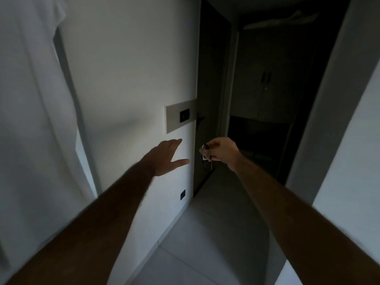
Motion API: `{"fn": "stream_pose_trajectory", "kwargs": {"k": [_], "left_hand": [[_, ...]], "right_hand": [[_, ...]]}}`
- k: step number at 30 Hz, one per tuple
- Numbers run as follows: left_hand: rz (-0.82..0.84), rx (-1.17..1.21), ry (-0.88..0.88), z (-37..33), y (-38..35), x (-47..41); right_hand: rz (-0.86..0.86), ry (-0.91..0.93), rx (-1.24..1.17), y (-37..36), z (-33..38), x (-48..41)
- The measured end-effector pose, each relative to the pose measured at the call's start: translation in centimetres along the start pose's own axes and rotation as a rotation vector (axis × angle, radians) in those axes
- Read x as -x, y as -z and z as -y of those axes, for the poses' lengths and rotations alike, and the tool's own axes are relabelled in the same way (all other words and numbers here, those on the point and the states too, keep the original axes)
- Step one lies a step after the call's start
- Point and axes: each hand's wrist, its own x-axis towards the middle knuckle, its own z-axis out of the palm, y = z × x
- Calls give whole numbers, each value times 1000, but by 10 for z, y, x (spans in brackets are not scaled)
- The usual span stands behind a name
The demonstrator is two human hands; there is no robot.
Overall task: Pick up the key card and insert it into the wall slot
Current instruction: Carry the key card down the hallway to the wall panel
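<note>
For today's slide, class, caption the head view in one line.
Right hand holds a key bunch near the grey wall panel; left hand open.

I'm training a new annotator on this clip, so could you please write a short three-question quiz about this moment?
1. True or false: the left hand is closed around the bunch of keys.
2. Which hand holds the bunch of keys? A) left B) right C) neither
3. Where does the grey wall plate sit relative to the left hand?

Key
1. False: the left hand is open and empty, fingers spread towards the white wall.
2. B: the right hand pinches the keys, in front of the dark doorway.
3. Above it, near the wall's corner; a small dark insert is set in the plate. No card is clearly visible.
</note>
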Motion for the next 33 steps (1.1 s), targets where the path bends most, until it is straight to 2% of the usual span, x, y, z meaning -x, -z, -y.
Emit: {"fn": "stream_pose_trajectory", "kwargs": {"k": [5, 11, 23, 33], "left_hand": [[15, 14, -50, -4, 1, -54], [-30, 88, -117, 14, 10, -122], [-16, 26, -104, 39, -13, -226], [-114, 22, -50, 20, -47, -330]], "right_hand": [[-40, 38, 55, 7, 9, -33], [-99, 49, 12, 26, 20, -82], [-157, 50, -25, 67, -1, -175], [-67, 62, -62, 134, -41, -273]]}}
